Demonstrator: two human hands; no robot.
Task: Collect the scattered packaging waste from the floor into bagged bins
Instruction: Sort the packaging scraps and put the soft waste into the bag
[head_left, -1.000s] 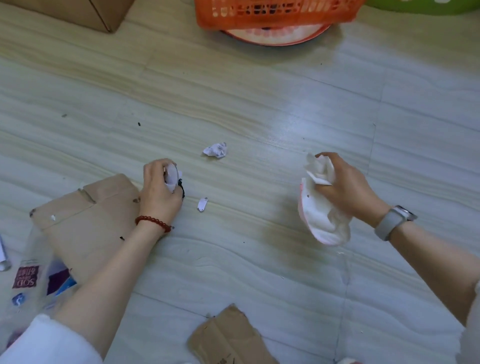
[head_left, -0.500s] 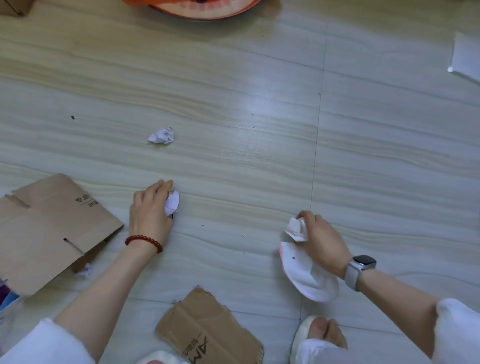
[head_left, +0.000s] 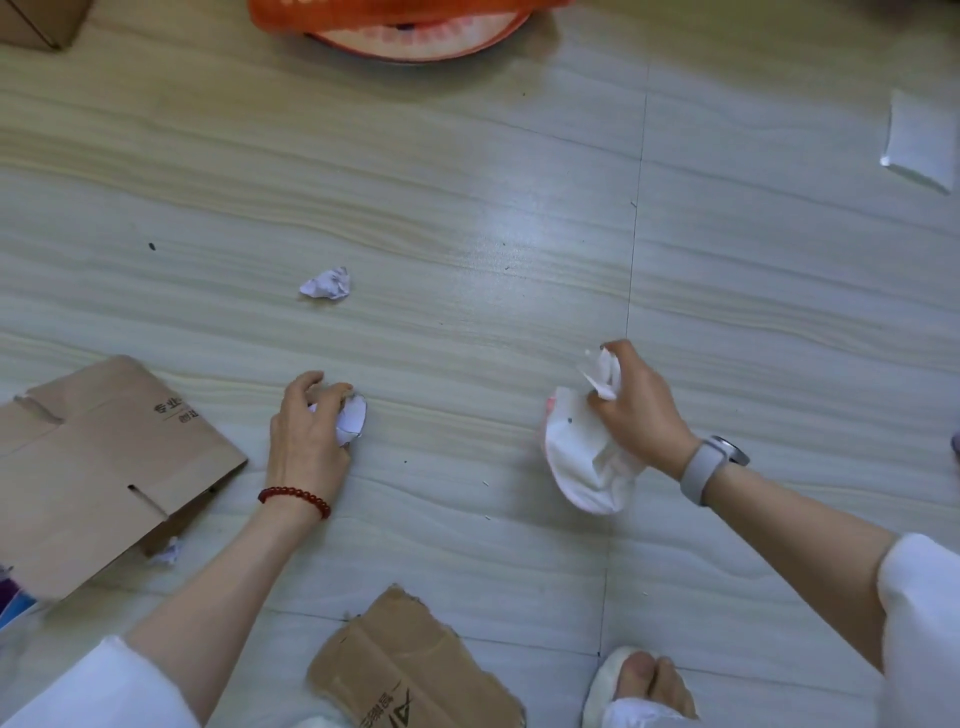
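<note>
My left hand (head_left: 306, 431) is low over the floor, fingers closed around small white paper scraps (head_left: 352, 418) that stick out on its right side. My right hand (head_left: 639, 410) holds a bunch of white paper waste (head_left: 582, 457), which hangs below the fist with a crumpled bit above the thumb. A loose crumpled white paper ball (head_left: 326, 283) lies on the floor beyond my left hand. Another small white scrap (head_left: 167, 552) peeks out by the edge of the flat cardboard.
A flattened cardboard box (head_left: 104, 467) lies at the left, a torn cardboard piece (head_left: 410, 670) at the bottom middle. An orange basket (head_left: 395, 15) over a round red-rimmed basin sits at the top. A white packet (head_left: 919, 140) lies at the far right. My slippered foot (head_left: 639, 686) is at the bottom.
My left hand dropped to the floor and closed over the small scrap that lay beside it. My right hand kept its paper bunch. The camera view shifted right and down.
</note>
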